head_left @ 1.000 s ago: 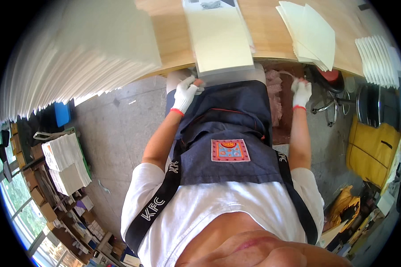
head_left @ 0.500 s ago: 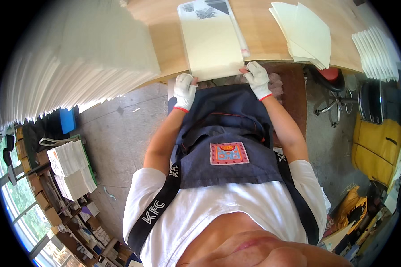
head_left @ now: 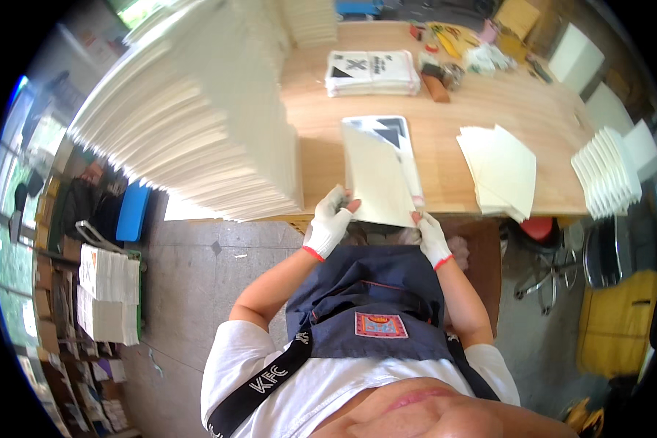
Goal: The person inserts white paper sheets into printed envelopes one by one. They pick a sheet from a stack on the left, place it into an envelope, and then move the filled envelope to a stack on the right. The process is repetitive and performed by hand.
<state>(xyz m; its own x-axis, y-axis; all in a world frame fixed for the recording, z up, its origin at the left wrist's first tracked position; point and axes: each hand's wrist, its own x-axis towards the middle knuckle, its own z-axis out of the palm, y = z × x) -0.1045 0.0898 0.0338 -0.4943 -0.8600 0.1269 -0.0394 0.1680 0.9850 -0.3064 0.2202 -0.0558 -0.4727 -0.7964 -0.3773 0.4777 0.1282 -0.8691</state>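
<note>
A cream sheet (head_left: 379, 179), blank on its upper face, lies tilted between my hands at the table's front edge. My left hand (head_left: 330, 223), in a white knit glove with a red cuff, pinches its near left side. The sheet's near right corner is between the thumb and fingers of my right hand (head_left: 432, 237), gloved the same way. Beneath and beyond the sheet lies a flat white piece with black printing (head_left: 394, 130), partly covered; how many layers it has I cannot tell.
A tall stack of cream sheets (head_left: 219, 124) stands on the left of the wooden table (head_left: 445, 168). Loose cream sheets (head_left: 498, 171) and a fanned white pile (head_left: 606, 175) lie to the right. Farther back are a printed bundle (head_left: 372, 73), a brown block (head_left: 436, 87) and scissors. A wheeled stool (head_left: 540, 233) stands below.
The view has tilted up, showing more of the table. The cream sheet now lies more askew, uncovering printed material along its right side. Both hands still hold its near end.
</note>
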